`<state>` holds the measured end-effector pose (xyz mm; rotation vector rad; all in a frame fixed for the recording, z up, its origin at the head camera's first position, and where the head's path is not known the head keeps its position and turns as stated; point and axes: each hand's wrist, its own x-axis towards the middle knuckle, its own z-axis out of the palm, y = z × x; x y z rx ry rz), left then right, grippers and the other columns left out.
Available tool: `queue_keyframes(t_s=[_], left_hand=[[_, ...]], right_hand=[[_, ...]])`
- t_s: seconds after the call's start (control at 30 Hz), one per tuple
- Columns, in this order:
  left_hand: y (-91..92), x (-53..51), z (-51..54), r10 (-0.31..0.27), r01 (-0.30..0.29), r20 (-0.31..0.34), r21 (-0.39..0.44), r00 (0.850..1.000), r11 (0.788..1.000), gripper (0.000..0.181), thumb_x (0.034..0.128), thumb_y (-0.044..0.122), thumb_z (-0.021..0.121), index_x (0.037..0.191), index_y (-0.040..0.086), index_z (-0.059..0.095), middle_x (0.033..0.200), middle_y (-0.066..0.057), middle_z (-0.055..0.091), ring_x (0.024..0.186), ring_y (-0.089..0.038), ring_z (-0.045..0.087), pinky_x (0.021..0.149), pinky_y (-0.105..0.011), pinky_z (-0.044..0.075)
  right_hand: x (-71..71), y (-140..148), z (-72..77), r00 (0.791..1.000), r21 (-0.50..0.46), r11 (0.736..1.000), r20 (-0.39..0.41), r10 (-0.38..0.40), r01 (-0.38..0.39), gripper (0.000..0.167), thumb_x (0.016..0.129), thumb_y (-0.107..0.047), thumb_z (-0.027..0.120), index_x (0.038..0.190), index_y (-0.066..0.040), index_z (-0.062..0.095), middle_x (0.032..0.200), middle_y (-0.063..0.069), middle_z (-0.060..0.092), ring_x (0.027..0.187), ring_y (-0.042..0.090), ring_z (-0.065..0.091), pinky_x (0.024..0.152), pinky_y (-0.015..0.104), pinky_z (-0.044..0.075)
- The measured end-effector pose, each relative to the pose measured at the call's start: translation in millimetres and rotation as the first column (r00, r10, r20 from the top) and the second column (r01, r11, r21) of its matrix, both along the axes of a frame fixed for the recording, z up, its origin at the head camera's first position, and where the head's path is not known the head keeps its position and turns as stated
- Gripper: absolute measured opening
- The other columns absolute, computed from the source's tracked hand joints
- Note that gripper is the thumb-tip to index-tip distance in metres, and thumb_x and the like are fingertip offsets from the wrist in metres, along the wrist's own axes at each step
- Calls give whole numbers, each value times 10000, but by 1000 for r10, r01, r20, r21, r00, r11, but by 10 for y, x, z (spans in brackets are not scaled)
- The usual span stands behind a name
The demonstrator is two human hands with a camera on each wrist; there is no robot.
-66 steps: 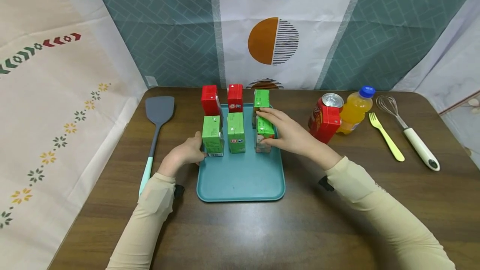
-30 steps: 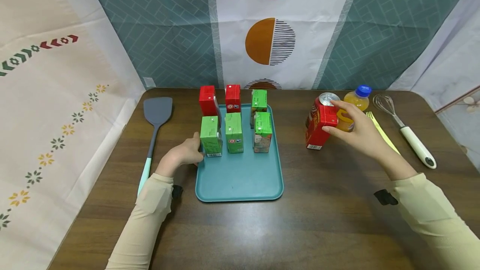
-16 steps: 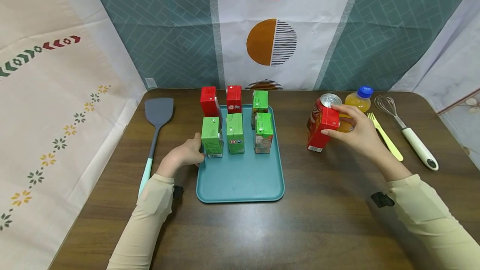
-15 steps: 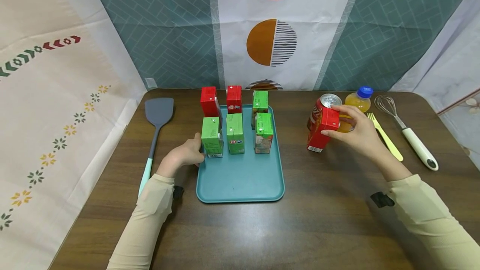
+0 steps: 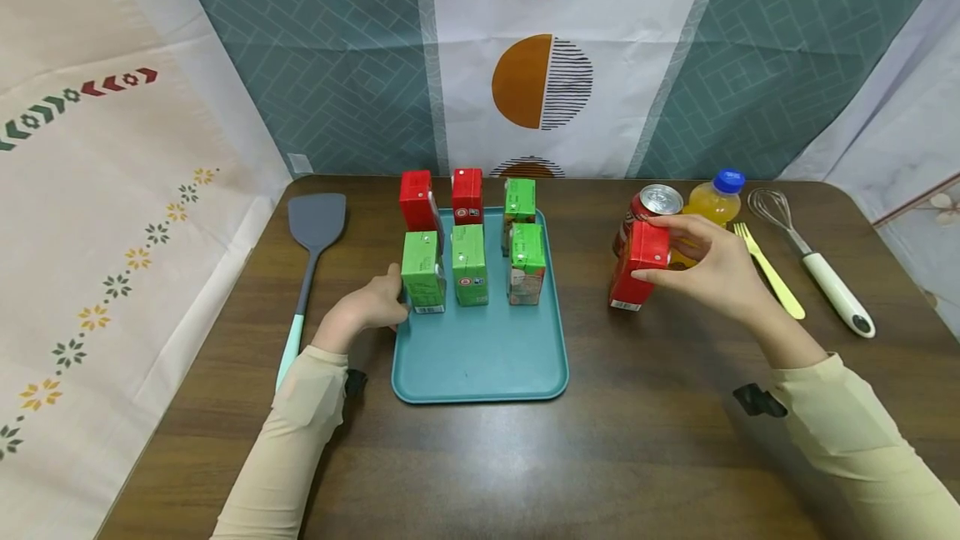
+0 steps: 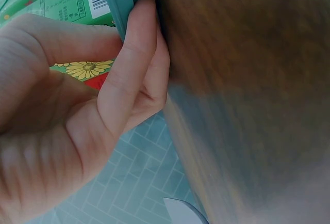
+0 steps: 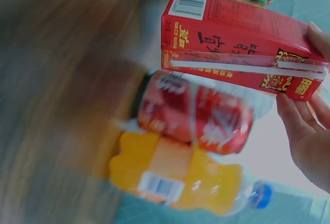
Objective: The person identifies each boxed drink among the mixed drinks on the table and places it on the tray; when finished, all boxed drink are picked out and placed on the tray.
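Note:
My left hand pinches the left rim of the teal tray, thumb above and fingers below, as the left wrist view shows. On the tray stand two red drink cartons at the back and several green drink cartons. To the right of the tray, my right hand grips the top of another red drink carton between thumb and fingers. That carton is upright, its base seeming slightly off the table in the right wrist view. Close behind it are a red soda can and an orange drink bottle.
A grey spatula with a mint handle lies left of the tray. At the right lie a yellow fork and a whisk with a white handle. A patterned cloth hangs behind the wooden table.
My right hand left the green carton at the tray's right, reached the red carton by the can and took hold of it. The carton has since shifted slightly left and nearer. The left hand stayed put.

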<state>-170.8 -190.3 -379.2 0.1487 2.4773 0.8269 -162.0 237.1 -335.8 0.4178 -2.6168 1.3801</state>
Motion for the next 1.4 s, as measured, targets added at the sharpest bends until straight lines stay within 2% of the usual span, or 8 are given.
queue_keyframes(t_s=[0.1, 0.43, 0.6, 0.77, 1.0, 1.13, 1.3, 1.4], left_hand=[[-7, 4, 5, 0, 0, 2, 1, 1000, 1000, 736, 810, -41, 467, 1381, -176, 23, 926, -249, 574, 613, -223, 596, 572, -335, 518], [-17, 10, 13, 4, -4, -21, 8, 1000, 1000, 529, 798, -41, 475, 1254, -131, 224, 894, -227, 563, 612, -221, 596, 561, -333, 519], [-26, 8, -2, 7, -7, -17, 1, 1000, 1000, 519, 802, -39, 479, 1248, -127, 228, 889, -225, 565, 614, -221, 600, 555, -321, 514], [-26, 5, -7, 4, -4, -19, -1, 1000, 1000, 484, 804, -39, 479, 1221, -116, 248, 861, -212, 564, 607, -219, 599, 543, -312, 505], [-9, -6, -21, 9, -9, -2, 9, 1000, 1000, 549, 810, -36, 479, 1278, -123, 205, 897, -219, 561, 618, -221, 594, 563, -331, 516], [10, -11, -25, 9, -9, -1, 2, 1000, 1000, 573, 804, -37, 478, 1295, -127, 195, 887, -215, 567, 610, -218, 595, 556, -323, 509], [28, -11, -11, 6, -6, 1, -9, 1000, 1000, 581, 810, -32, 482, 1303, -130, 190, 852, -201, 571, 606, -215, 592, 545, -308, 496], [17, -12, 1, 1, -1, 4, -19, 1000, 1000, 663, 813, -31, 480, 1353, -150, 114, 845, -202, 584, 604, -213, 598, 537, -298, 488]], right_hand=[[95, -90, 71, 999, -22, 999, -30, 33, -34, 618, 641, -68, 852, 1207, -113, 609, 1109, -40, 595, 951, -59, 604, 772, 139, 489], [342, -426, 247, 974, -45, 981, -132, 183, -190, 661, 596, 10, 857, 1200, -94, 610, 1129, 1, 601, 965, 36, 617, 816, 144, 480], [350, -657, 180, 948, -92, 948, -123, 293, -305, 641, 602, -19, 862, 1190, -79, 616, 1117, 12, 595, 986, 83, 615, 843, 203, 492], [329, -924, 93, 924, -81, 922, -97, 371, -379, 629, 626, -128, 871, 1200, -100, 615, 1127, -14, 595, 1023, 105, 608, 862, 262, 499], [318, -1226, 12, 909, -59, 909, -83, 409, -414, 605, 638, -248, 869, 1186, -150, 632, 1109, -40, 606, 1001, 92, 589, 853, 295, 513], [325, -1361, -46, 899, -25, 902, -90, 428, -431, 601, 640, -243, 869, 1183, -148, 629, 1120, -37, 605, 989, 87, 584, 823, 331, 529], [345, -1484, -85, 892, 3, 894, -70, 447, -448, 608, 652, -232, 862, 1195, -122, 609, 1142, -14, 594, 1024, 109, 569, 822, 279, 522], [348, -1515, -94, 893, 16, 894, -46, 447, -447, 611, 661, -225, 856, 1197, -119, 582, 1138, -11, 577, 1037, 124, 547, 820, 265, 519]])
